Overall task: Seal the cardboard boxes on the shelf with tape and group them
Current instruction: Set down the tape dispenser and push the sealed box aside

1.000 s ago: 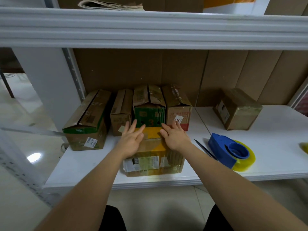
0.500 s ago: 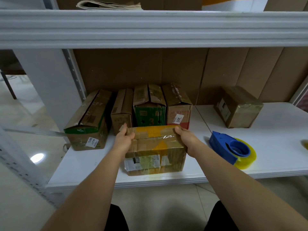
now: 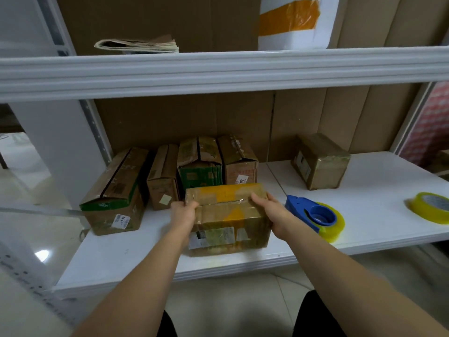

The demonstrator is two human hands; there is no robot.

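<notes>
A taped cardboard box (image 3: pixel 227 215) with an orange patch on top sits near the front of the white shelf (image 3: pixel 379 222). My left hand (image 3: pixel 183 214) grips its left side and my right hand (image 3: pixel 272 210) grips its right side, thumbs over the top edge. Behind it stands a row of several cardboard boxes (image 3: pixel 199 164), with a larger green-edged box (image 3: pixel 116 190) at the left. A single box (image 3: pixel 319 160) stands apart at the back right. A blue tape dispenser (image 3: pixel 313 215) with a yellowish roll lies just right of my right hand.
A loose roll of yellowish tape (image 3: pixel 430 206) lies at the far right of the shelf. The upper shelf (image 3: pixel 218 69) carries folded papers (image 3: pixel 138 45) and a white parcel with orange tape (image 3: pixel 294 23). A white upright post (image 3: pixel 60 152) bounds the left side.
My hands moved from lying flat on the box top to gripping its two sides. The view has tilted upward, showing the upper shelf and a second tape roll.
</notes>
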